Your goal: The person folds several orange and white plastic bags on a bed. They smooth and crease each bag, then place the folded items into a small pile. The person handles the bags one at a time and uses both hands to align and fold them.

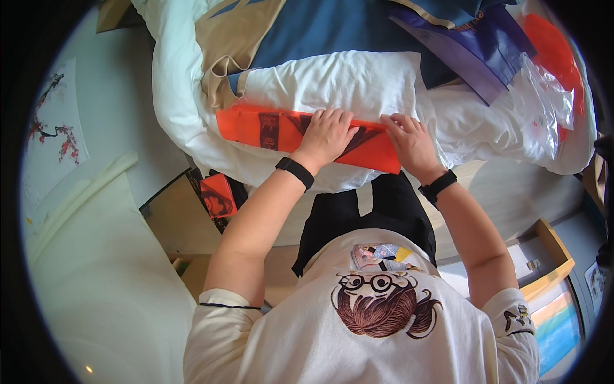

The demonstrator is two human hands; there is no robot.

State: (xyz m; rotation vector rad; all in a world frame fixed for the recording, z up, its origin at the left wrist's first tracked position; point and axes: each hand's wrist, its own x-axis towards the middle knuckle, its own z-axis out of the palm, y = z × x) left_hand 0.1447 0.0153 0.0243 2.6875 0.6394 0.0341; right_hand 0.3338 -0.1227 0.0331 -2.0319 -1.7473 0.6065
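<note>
A red bag [246, 128] with dark print lies folded into a long strip across white bedding in front of me. My left hand [326, 137] rests over the middle of the strip, its bent fingers and thumb closed on the far edge. Toward the right end, my right hand [412, 144] has its curled fingers on the same far edge. Both hands touch the bag and partly cover its print. What lies under the fingers is hidden.
Beyond the bag lie white bedding [345, 77], a tan strapped bag [233, 38], blue fabric [326, 29] and a purple bag [476, 54]. Clear plastic [543, 109] and another red piece [553, 48] are at the right. A red printed item [218, 195] sits below the bed's left side.
</note>
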